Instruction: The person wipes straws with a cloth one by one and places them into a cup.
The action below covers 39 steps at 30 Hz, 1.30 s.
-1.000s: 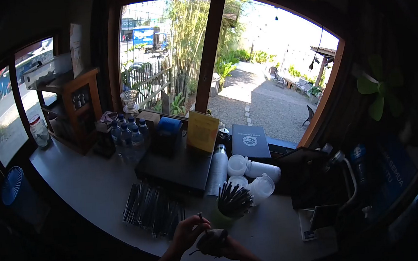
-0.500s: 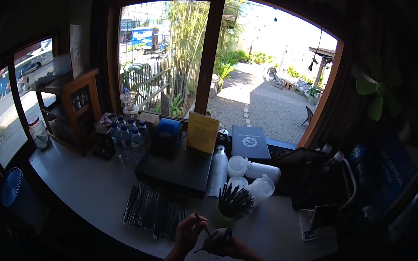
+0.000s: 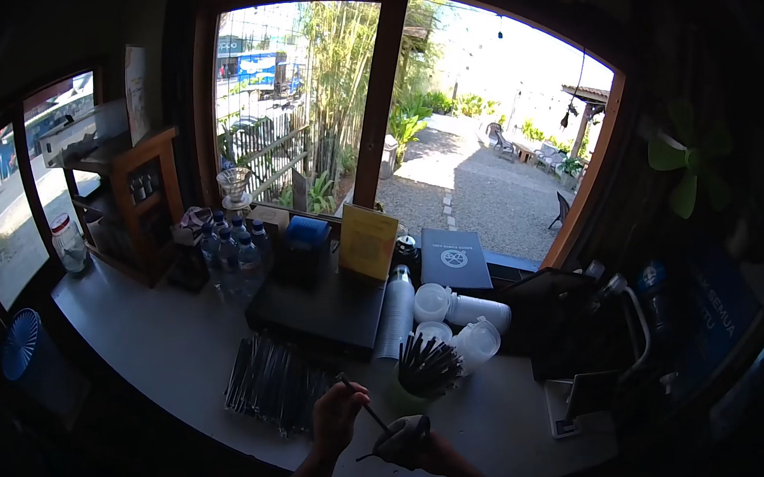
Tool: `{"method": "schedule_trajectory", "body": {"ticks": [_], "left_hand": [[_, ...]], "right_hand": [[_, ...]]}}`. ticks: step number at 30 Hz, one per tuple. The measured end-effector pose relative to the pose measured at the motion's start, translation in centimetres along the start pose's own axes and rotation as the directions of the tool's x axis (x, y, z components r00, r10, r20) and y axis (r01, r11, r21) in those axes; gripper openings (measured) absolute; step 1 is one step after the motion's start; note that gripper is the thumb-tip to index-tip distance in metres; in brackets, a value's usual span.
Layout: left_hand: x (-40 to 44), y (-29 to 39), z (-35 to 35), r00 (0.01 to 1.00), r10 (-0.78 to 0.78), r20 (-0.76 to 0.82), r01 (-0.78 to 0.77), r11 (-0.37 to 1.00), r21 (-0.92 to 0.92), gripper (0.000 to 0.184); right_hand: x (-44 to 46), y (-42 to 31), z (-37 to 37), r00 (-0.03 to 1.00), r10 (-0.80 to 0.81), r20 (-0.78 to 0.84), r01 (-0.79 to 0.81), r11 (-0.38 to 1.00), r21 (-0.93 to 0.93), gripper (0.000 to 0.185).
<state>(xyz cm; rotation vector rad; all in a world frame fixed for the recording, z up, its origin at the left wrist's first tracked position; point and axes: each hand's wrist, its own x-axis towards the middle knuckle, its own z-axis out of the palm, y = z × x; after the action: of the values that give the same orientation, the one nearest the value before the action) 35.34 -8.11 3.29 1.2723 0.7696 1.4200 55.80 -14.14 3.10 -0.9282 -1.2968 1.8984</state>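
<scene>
The left hand (image 3: 334, 412) pinches a slim dark stick (image 3: 377, 419) near its upper end. Its lower end meets a grey thing (image 3: 401, 436), too dim to identify, held in the right hand (image 3: 434, 456) above the surface (image 3: 493, 430), near the green cup (image 3: 407, 400). The stick looks light, stiff and smooth, best gripped along its upper shaft. The banner (image 3: 725, 307) shows "SEMUA"; the folder's (image 3: 456, 258) lettering is unreadable.
</scene>
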Motion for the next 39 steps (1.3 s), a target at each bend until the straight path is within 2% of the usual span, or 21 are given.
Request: {"method": "schedule_trajectory", "body": {"ticks": [1, 3, 4, 7, 9, 13, 14, 15, 17, 18, 19, 21, 22, 23, 25, 27, 31, 33, 34, 37, 39], "left_hand": [[-0.1, 0.1, 0.7, 1.000, -0.013, 0.010, 0.013, 1.000, 0.014, 0.019], [-1.0, -1.4, 1.5, 0.951, -0.085, 0.297, 0.025, 0.979, 0.201, 0.018], [-1.8, -1.7, 1.9, 0.953, -0.079, 0.291, 0.031, 0.986, 0.166, 0.018], [-1.9, -1.6, 1.8, 0.956, 0.012, 0.292, -0.069, 0.980, 0.188, 0.016], [-2.1, -1.5, 1.6, 0.964, 0.040, 0.262, -0.091, 0.978, 0.186, 0.017], [-2.1, -1.4, 1.2, 0.999, 0.003, 0.045, 0.013, 0.938, -0.348, 0.024], [-1.8, -0.6, 1.0, 0.999, 0.045, -0.028, -0.050, 0.967, -0.249, 0.028], [-1.8, -0.3, 0.7, 0.999, -0.011, 0.040, 0.017, 0.988, -0.151, 0.028], [-2.0, 0.0, 0.0, 0.978, -0.144, 0.149, 0.138, 0.989, 0.053, 0.027], [-2.4, -0.8, 0.2, 0.932, -0.290, 0.219, 0.274, 0.957, 0.098, 0.023], [-2.8, -0.7, 1.0, 0.916, -0.280, 0.287, 0.234, 0.954, 0.186, 0.018], [-4.5, -3.9, 2.0, 0.858, -0.128, 0.497, 0.031, 0.980, 0.199, 0.017], [-5.4, -4.0, 2.8, 0.868, -0.161, 0.469, 0.105, 0.984, 0.142, 0.016], [-5.7, -3.8, 3.2, 0.877, -0.193, 0.440, 0.173, 0.981, 0.084, 0.016], [-5.6, -3.4, 2.9, 0.888, -0.187, 0.420, 0.090, 0.967, 0.240, 0.015], [-5.7, -3.2, 3.1, 0.892, -0.186, 0.413, 0.017, 0.925, 0.379, 0.015], [-5.6, -3.8, 3.6, 0.941, -0.034, 0.336, -0.091, 0.933, 0.349, 0.018], [-5.3, -4.2, 4.0, 0.947, 0.026, 0.321, -0.111, 0.962, 0.251, 0.017], [-5.4, -4.2, 4.1, 0.949, 0.049, 0.310, -0.117, 0.972, 0.202, 0.017], [-5.4, -3.3, 3.7, 0.902, -0.129, 0.412, -0.038, 0.927, 0.372, 0.022], [-5.6, -3.5, 3.6, 0.898, -0.124, 0.421, -0.041, 0.931, 0.362, 0.024]], "right_hand": [[0.1, 0.1, -0.2, 1.000, 0.009, 0.012, -0.010, 1.000, 0.013, 0.025], [-0.1, 1.8, -0.5, 0.972, -0.167, -0.167, 0.151, 0.983, -0.102, 0.028], [-0.2, 2.6, -0.7, 0.933, -0.260, -0.248, 0.222, 0.960, -0.171, 0.030], [0.3, 3.3, -1.3, 0.974, -0.067, -0.218, 0.110, 0.975, 0.192, 0.034], [-0.1, 2.6, -1.0, 0.983, -0.079, -0.167, 0.097, 0.990, 0.102, 0.034], [-1.1, 2.4, -2.4, 0.999, 0.040, 0.033, -0.039, 0.999, -0.024, 0.032], [-1.5, 2.6, -2.1, 0.983, -0.169, -0.077, 0.156, 0.976, -0.151, 0.032], [-1.2, 2.2, -3.6, 0.994, -0.110, 0.013, 0.110, 0.981, -0.158, 0.033], [-1.0, 0.0, -1.6, 0.923, -0.349, -0.165, 0.329, 0.934, -0.136, 0.031], [-0.7, 0.5, -1.2, 0.894, -0.399, -0.205, 0.382, 0.916, -0.122, 0.029], [-0.3, 0.8, -0.6, 0.858, -0.449, -0.248, 0.436, 0.893, -0.110, 0.027], [-0.8, 0.3, 0.1, 0.869, -0.434, -0.240, 0.356, 0.883, -0.306, 0.023], [-1.0, 0.0, 0.6, 0.873, -0.426, -0.236, 0.312, 0.862, -0.400, 0.022], [-0.7, -0.7, 0.4, 0.834, -0.449, -0.320, 0.358, 0.883, -0.305, 0.021], [-0.1, -2.1, 0.1, 0.733, -0.482, -0.480, 0.484, 0.865, -0.131, 0.022], [-0.1, -3.0, -0.3, 0.735, -0.447, -0.510, 0.519, 0.855, -0.003, 0.024], [-0.6, -3.1, 1.8, 0.747, -0.464, -0.476, 0.473, 0.874, -0.109, 0.023], [-0.7, -3.3, 1.7, 0.766, -0.512, -0.390, 0.499, 0.855, -0.142, 0.018], [-0.8, -3.3, 1.4, 0.751, -0.505, -0.425, 0.498, 0.856, -0.135, 0.017], [-1.4, -4.4, -1.0, 0.711, -0.499, -0.495, 0.497, 0.855, -0.149, 0.023], [-1.5, -5.9, -0.9, 0.592, -0.575, -0.565, 0.559, 0.798, -0.225, 0.029]]}}
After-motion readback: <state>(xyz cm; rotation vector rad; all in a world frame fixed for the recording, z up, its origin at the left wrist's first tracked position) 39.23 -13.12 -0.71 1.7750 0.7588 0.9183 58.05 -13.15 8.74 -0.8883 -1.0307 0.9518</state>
